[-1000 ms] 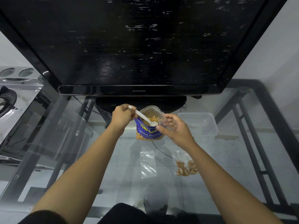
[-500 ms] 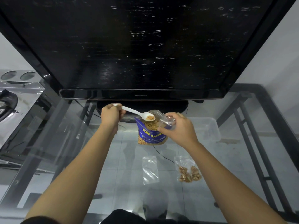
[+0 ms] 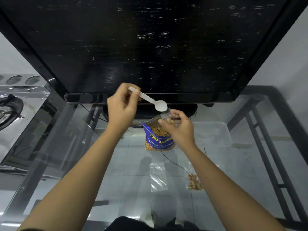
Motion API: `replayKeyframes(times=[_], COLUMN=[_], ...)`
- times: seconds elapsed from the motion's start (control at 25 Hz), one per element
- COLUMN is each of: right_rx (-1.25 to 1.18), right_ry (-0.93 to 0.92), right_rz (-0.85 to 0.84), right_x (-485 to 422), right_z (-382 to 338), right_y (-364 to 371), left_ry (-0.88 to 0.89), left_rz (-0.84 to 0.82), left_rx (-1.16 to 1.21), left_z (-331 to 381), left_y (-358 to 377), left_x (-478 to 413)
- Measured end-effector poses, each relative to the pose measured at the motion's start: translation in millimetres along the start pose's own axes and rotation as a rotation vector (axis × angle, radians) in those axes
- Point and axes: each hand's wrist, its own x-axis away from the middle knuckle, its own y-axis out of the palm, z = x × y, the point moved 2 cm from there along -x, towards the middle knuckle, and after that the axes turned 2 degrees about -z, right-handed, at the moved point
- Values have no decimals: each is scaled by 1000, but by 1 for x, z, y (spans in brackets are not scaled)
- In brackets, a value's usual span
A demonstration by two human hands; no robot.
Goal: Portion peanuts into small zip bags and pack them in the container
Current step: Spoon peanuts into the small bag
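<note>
One small zip bag (image 3: 194, 181) with peanuts already lies on the glass table (image 3: 116, 164), near your right forearm; an empty bag (image 3: 158, 177) lies flat just left of it. Your right hand (image 3: 179, 129) pinches a third small bag (image 3: 171, 118) open above the mouth of the blue peanut pouch (image 3: 159, 139); a few nuts show inside it. Your left hand (image 3: 121, 107) is closed on the handle of the white spoon (image 3: 150, 100), its bowl looking empty just above that bag. The clear container (image 3: 215, 132) stands behind, right of the pouch; I see no bags in it. Judgement: roughly a third portioned, all packing left.
</note>
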Motion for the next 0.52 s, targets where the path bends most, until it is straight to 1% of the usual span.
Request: replayKeyframes(times=[0.08,0.12,0.16,0.2,0.24,0.28,0.32,0.36,0.48,0.52], right_rx=[-32,-50,-64,-75,-80,-79,-79,-88,-134,-137], right_ry=[13,28,48,64,77,91,108,126,155,158], right_rz=[22,36,46,49,50,42,22,-7,-92,-106], right_x=[0,1,1,2,2,2,3,4,5,5], right_z=[4,6,9,13,17,21,24,26,29,30], right_y=[-7,-12,-17,-21,-25,-28,-30,-31,-32,-33], left_ry=[-269,-351,-357,-293,-189,-86,-44,-89,-426,-491], left_rz=[138,135,73,-33,-165,-278,-350,-373,-297,-295], left_rx=[189,180,88,-57,-203,-311,-365,-381,-360,-374], left_z=[-23,-34,-43,-47,-48,-49,-51,-54,-61,-61], left_y=[-1,3,8,14,23,33,42,48,57,60], left_x=[-3,0,5,12,19,26,31,33,27,24])
